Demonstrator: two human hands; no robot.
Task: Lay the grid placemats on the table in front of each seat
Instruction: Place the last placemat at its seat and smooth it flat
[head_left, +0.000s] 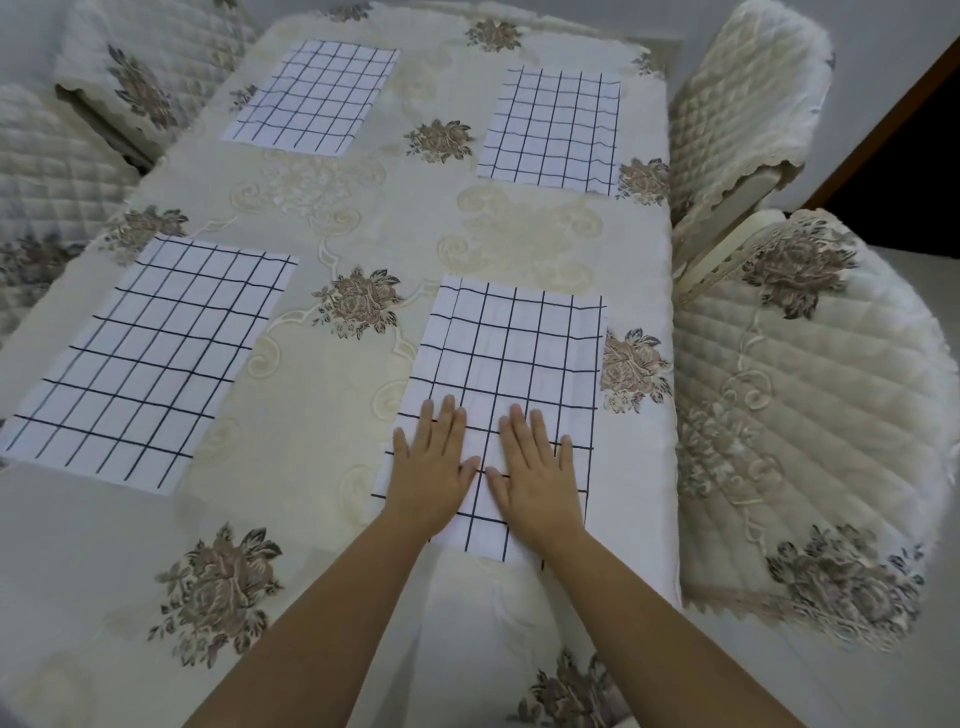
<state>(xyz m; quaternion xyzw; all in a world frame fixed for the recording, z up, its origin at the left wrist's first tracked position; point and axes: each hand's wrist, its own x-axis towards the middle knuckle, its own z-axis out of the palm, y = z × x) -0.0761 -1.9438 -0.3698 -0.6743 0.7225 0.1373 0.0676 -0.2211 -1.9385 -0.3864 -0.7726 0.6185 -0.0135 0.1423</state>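
Note:
Several white placemats with a dark grid lie flat on the cream floral tablecloth (322, 519). One placemat (514, 364) lies near right, and both my hands rest flat on its near half. My left hand (431, 467) and my right hand (535, 473) lie side by side, palms down, fingers spread, gripping nothing. This mat shows lengthwise creases. A second placemat (150, 358) lies near left. A third placemat (317, 96) lies far left and another placemat (553, 130) far right.
Quilted cream chairs with floral covers stand around the table: one chair (810, 436) near right, another chair (748, 109) far right, a chair (140, 78) far left and a chair (36, 208) at the left edge. A dark doorway (914, 171) is at right.

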